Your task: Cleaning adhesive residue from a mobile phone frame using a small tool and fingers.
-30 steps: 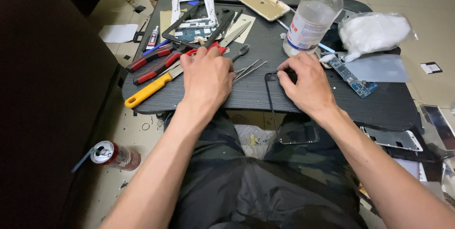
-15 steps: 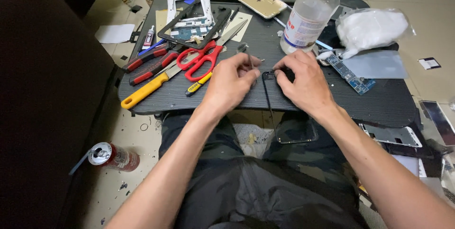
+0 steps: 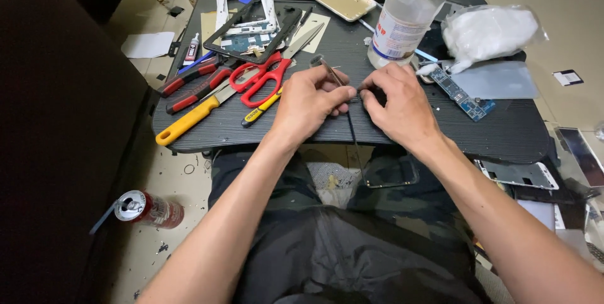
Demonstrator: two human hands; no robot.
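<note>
Metal tweezers (image 3: pixel 332 72), thin and silvery, stick up tilted from the left hand (image 3: pixel 311 101), which pinches them closed. Their tips are hidden between the two hands over the black ribbed tray (image 3: pixel 503 131). The right hand (image 3: pixel 397 104) grips a small dark part (image 3: pixel 376 94), just beside the tweezers.
</note>
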